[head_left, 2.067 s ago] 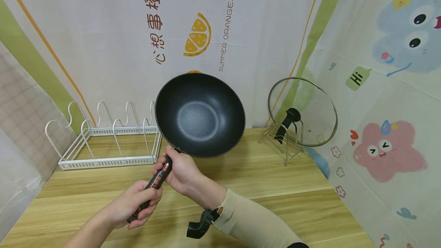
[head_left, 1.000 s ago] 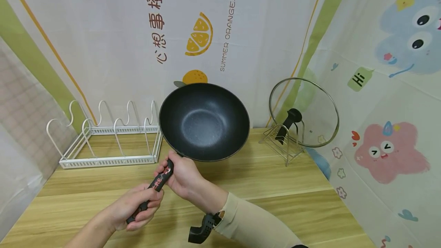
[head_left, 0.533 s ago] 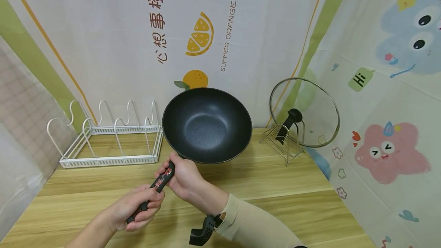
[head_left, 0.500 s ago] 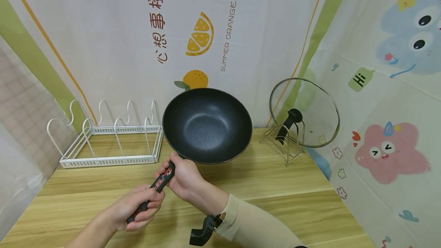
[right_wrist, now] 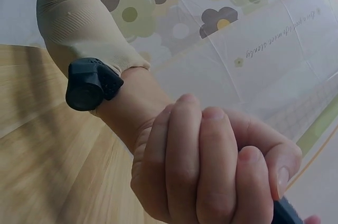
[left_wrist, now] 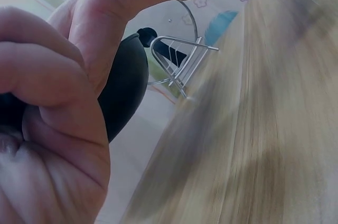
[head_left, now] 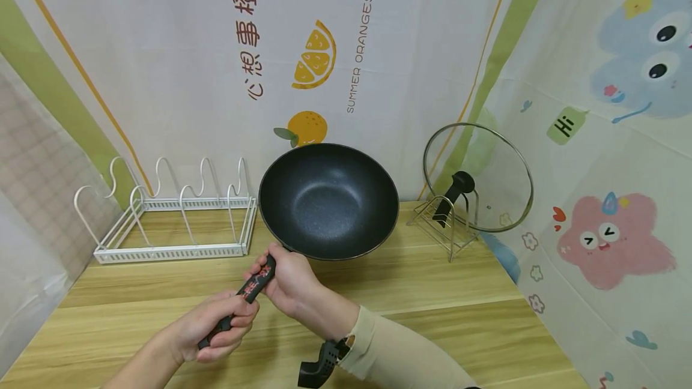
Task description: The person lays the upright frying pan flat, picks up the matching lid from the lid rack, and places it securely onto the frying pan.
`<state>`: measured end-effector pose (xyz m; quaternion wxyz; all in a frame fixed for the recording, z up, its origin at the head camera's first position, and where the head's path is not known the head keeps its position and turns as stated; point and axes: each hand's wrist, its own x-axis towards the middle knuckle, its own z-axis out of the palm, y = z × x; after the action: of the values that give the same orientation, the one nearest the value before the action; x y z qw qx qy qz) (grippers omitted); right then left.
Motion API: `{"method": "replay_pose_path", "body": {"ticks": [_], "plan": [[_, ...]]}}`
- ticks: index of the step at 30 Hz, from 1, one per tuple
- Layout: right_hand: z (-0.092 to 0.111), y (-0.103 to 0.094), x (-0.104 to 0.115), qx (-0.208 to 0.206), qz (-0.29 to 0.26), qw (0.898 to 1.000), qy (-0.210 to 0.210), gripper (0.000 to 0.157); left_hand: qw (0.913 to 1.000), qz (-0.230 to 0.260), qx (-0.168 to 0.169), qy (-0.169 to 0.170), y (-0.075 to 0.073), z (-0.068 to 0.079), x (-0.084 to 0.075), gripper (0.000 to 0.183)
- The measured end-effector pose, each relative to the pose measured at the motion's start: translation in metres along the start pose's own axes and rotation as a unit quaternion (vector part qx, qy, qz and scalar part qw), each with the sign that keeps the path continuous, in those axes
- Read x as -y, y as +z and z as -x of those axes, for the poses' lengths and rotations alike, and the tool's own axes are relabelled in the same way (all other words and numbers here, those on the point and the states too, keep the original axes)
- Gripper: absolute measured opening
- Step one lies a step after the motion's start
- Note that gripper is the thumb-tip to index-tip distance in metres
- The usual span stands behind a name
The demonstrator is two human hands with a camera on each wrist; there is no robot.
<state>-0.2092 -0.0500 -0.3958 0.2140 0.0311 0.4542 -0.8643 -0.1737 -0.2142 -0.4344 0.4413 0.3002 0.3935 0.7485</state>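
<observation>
A black wok (head_left: 328, 209) is held up over the wooden table, its inner face tilted toward me. In the head view my left hand (head_left: 221, 326) grips the lower end of its dark, red-marked handle (head_left: 258, 281). My right hand (head_left: 289, 281) holds the handle higher up, close to the rim, with the thumb along it. Curled fingers of the left hand fill the near side of the left wrist view, and the wok's dark outside (left_wrist: 127, 86) shows behind the right hand. The rear part of the handle is mostly covered by the left palm.
On the left stands a white rack (head_left: 170, 253) with several looped dividers. A glass lid (head_left: 500, 179) with a black handle leans in a small wire rack (head_left: 451, 242) at the right. Printed cloth (head_left: 178, 77) hangs behind the wooden tabletop (head_left: 443, 293).
The wok has sunk lower and shifted slightly right, tipping back a little, so the printed orange behind it now shows. Both hands keep their grip on the handle.
</observation>
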Motion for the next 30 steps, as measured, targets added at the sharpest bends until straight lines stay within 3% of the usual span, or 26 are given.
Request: {"method": "replay_pose_path", "body": {"ticks": [14, 22, 30], "plan": [[-0.002, -0.004, -0.003, -0.021, -0.004, 1.000, 0.001, 0.026, 0.9999, -0.011, -0.007, -0.009, -0.003, -0.002, 0.002, 0.030], [-0.006, -0.008, -0.004, -0.024, -0.010, 1.000, 0.005, 0.027, 0.9985, -0.033, -0.036, -0.025, -0.004, -0.002, 0.002, 0.032], [-0.011, -0.011, -0.004, -0.027, -0.011, 1.000, 0.008, 0.027, 0.9988, -0.028, -0.025, -0.032, -0.010, -0.004, 0.001, 0.031]]}}
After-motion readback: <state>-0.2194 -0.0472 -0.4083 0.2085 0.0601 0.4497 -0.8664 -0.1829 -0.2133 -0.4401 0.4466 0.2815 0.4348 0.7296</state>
